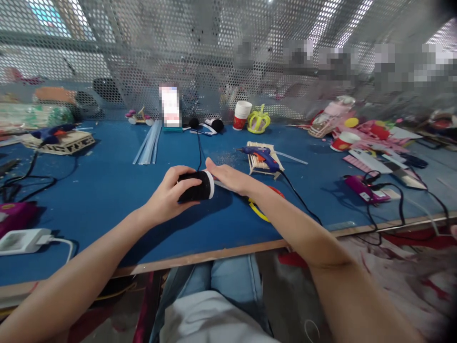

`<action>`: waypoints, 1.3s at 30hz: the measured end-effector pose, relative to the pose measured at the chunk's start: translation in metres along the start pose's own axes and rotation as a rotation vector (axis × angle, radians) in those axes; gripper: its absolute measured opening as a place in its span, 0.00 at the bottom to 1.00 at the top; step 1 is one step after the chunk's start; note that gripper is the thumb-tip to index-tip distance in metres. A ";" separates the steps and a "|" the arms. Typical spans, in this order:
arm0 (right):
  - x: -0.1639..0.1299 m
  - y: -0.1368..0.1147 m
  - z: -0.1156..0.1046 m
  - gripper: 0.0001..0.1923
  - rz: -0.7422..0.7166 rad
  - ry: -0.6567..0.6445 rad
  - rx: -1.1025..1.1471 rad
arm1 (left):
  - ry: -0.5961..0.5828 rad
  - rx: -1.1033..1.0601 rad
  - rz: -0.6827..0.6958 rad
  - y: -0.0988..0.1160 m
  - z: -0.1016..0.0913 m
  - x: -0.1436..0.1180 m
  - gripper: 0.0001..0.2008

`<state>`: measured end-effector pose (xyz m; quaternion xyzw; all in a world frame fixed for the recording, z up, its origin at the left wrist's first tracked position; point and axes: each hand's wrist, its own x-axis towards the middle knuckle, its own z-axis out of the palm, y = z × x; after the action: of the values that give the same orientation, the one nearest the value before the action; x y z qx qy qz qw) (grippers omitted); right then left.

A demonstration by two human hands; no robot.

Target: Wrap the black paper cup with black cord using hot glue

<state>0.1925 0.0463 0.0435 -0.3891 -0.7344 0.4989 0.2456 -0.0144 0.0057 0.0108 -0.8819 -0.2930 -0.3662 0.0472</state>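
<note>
Clasping black cylinder (197,193) above blue table (107,176)

Clamped round it with left hand (171,189); holding right hand (229,177) flat by white end (212,186), unclear whether touching; partly blocking yellow ring (257,211) with right forearm (291,219); near glue gun (263,156) and glue sticks (147,146).

Perforated metal wall (143,28) behind, bright light strips (324,21) upper right, blue-topped desk (107,190), wood-toned front edge (214,256).

The left hand (169,191) partly hides a black object (203,191); the screen (170,105) is blurred, and the left edge crops a purple box (17,215).
</note>
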 end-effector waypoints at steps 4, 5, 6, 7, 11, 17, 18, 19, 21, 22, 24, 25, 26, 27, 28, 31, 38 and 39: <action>0.008 0.001 0.003 0.30 0.015 -0.001 0.197 | -0.025 -0.001 0.008 0.001 -0.001 0.000 0.23; 0.008 0.001 0.003 0.31 0.013 -0.012 0.237 | -0.041 -0.016 0.013 0.001 -0.001 0.000 0.24; 0.008 0.002 0.004 0.31 0.013 -0.030 0.270 | -0.062 -0.031 0.019 0.002 -0.001 0.000 0.24; 0.007 0.002 0.005 0.29 0.010 -0.049 0.291 | -0.085 -0.043 0.017 0.003 0.000 0.000 0.24; 0.002 0.004 0.012 0.18 -0.030 -0.001 0.355 | -0.141 -0.052 0.011 0.004 0.002 0.000 0.23; 0.002 0.009 0.021 0.12 -0.071 0.161 0.449 | -0.158 -0.079 0.007 0.006 0.006 0.000 0.24; 0.002 0.009 0.020 0.11 -0.089 0.196 0.426 | -0.161 -0.100 -0.012 0.007 0.005 0.000 0.24; 0.002 0.010 0.018 0.11 -0.110 0.231 0.405 | -0.160 -0.122 -0.040 0.007 0.004 0.001 0.25; 0.002 0.010 0.014 0.11 -0.160 0.296 0.385 | -0.140 -0.170 -0.121 0.008 0.003 0.002 0.27; 0.001 0.010 0.011 0.12 -0.186 0.324 0.386 | -0.125 -0.195 -0.168 0.008 0.002 0.003 0.30; 0.001 0.010 0.006 0.13 -0.227 0.376 0.384 | -0.096 -0.241 -0.260 0.007 0.002 0.003 0.34; 0.001 0.011 0.005 0.13 -0.238 0.400 0.376 | -0.095 -0.259 -0.305 0.007 0.002 0.003 0.35; 0.000 0.011 0.003 0.14 -0.243 0.420 0.359 | -0.108 -0.273 -0.347 0.007 0.002 0.003 0.35; 0.000 0.011 0.002 0.14 -0.249 0.440 0.335 | -0.129 -0.285 -0.383 0.007 0.002 0.003 0.34; 0.000 0.012 0.002 0.14 -0.253 0.457 0.304 | -0.155 -0.298 -0.414 0.007 0.002 0.003 0.33; 0.001 0.014 0.001 0.14 -0.267 0.491 0.210 | -0.216 -0.336 -0.463 0.009 0.002 0.004 0.31; 0.003 0.017 -0.001 0.17 -0.300 0.499 0.116 | -0.271 -0.387 -0.452 0.016 0.000 0.005 0.31; 0.002 0.017 -0.001 0.18 -0.297 0.506 0.105 | -0.278 -0.386 -0.455 0.016 0.000 0.006 0.30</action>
<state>0.1972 0.0520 0.0280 -0.3762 -0.6719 0.3820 0.5109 -0.0022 -0.0050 0.0166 -0.8283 -0.4113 -0.2920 -0.2440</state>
